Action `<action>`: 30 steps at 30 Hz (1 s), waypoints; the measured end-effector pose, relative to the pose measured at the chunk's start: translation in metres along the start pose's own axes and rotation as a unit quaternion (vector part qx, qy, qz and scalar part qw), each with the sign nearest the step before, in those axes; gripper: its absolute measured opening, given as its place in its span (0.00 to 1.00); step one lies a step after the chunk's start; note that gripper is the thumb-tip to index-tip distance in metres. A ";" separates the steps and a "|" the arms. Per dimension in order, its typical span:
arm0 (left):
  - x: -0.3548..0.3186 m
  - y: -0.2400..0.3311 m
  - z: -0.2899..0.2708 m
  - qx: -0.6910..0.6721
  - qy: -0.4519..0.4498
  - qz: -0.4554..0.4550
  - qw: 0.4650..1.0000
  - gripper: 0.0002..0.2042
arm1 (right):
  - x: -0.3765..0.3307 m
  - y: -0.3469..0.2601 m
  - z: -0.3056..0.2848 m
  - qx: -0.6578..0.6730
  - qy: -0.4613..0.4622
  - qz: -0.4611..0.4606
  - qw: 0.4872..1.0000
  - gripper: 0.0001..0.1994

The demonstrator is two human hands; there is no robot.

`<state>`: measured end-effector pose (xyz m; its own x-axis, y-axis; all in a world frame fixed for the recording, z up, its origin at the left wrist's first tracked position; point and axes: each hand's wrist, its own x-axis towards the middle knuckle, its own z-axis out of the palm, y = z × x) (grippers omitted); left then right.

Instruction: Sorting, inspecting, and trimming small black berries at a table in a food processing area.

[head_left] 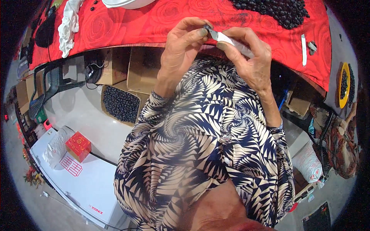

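Over the near edge of the red tablecloth (154,29), both hands meet at chest height. My left hand (179,48) pinches a small dark bead (208,28) between thumb and fingertips. In my right hand (248,54) is a small knife with a pale handle (241,47), wrapped by the fingers, its short blade (213,34) pointing left and meeting the bead or lying just beside it. A heap of similar black beads (281,13) lies farther back on the cloth, to the right.
A white basin (129,4) and a crumpled white cloth (70,30) lie toward the table's left. On the right is a thin white strip (304,50). Below stand a carton of dark beads (121,104), a dark chair (48,82) and a red box (79,145) on a white appliance (92,188).
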<state>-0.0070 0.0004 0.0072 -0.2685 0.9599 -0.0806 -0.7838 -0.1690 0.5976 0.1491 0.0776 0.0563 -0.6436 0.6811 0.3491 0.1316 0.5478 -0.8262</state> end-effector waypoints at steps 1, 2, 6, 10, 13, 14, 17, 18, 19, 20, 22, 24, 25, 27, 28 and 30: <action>0.000 0.000 0.001 0.000 0.000 -0.001 1.000 0.10 | 0.000 -0.001 0.000 0.000 0.000 0.001 1.000 0.11; 0.000 0.000 0.003 -0.005 -0.008 0.005 1.000 0.10 | 0.001 -0.003 -0.001 -0.002 -0.006 -0.007 1.000 0.11; -0.001 -0.002 0.002 -0.007 -0.011 0.008 1.000 0.10 | 0.000 -0.003 0.001 -0.007 -0.011 -0.019 1.000 0.11; -0.002 -0.001 0.004 -0.012 -0.011 0.010 1.000 0.10 | 0.000 -0.004 0.002 -0.004 -0.009 -0.019 1.000 0.11; -0.001 -0.002 0.000 -0.011 -0.024 0.011 1.000 0.10 | -0.001 -0.003 0.002 -0.009 -0.005 -0.027 1.000 0.11; -0.001 -0.003 -0.001 -0.016 -0.033 0.007 0.999 0.10 | -0.001 -0.002 0.002 -0.008 -0.004 -0.027 1.000 0.11; -0.002 0.001 -0.005 -0.030 -0.052 0.001 0.998 0.11 | 0.000 -0.004 0.003 -0.007 -0.003 -0.036 0.999 0.11; -0.003 0.001 -0.005 -0.044 -0.065 -0.004 0.997 0.12 | 0.000 -0.004 0.003 -0.012 -0.001 -0.042 0.999 0.11; -0.003 0.001 -0.005 -0.044 -0.065 -0.004 0.997 0.12 | 0.001 -0.005 0.003 -0.011 -0.001 -0.042 0.999 0.11; -0.003 0.001 -0.004 -0.031 -0.063 0.005 0.998 0.12 | 0.001 -0.005 0.003 -0.010 -0.001 -0.042 0.999 0.11; -0.003 0.000 -0.003 -0.019 -0.062 0.011 0.998 0.12 | 0.001 -0.005 0.002 -0.011 0.000 -0.040 0.999 0.11; -0.003 0.000 -0.001 -0.023 -0.056 0.004 0.998 0.12 | 0.001 -0.004 0.002 -0.013 0.000 -0.044 0.999 0.11; -0.003 0.001 0.000 -0.022 -0.056 0.004 0.998 0.12 | 0.001 -0.005 0.002 -0.013 0.000 -0.044 0.999 0.11; -0.003 0.002 0.000 -0.027 -0.060 -0.003 0.998 0.10 | 0.001 -0.004 0.002 -0.011 -0.002 -0.045 0.999 0.12; -0.003 0.001 -0.001 -0.027 -0.060 -0.004 0.998 0.10 | 0.000 -0.004 0.003 -0.011 -0.003 -0.044 0.999 0.12; -0.002 -0.002 -0.001 -0.033 -0.055 0.003 0.998 0.10 | 0.000 -0.003 0.003 -0.014 -0.005 -0.045 0.999 0.12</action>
<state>-0.0059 -0.0018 0.0052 -0.2119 0.9772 0.0132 -0.8182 -0.1848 0.5444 0.1466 0.0741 0.0578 -0.6606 0.6244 0.4169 0.0947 0.6202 -0.7787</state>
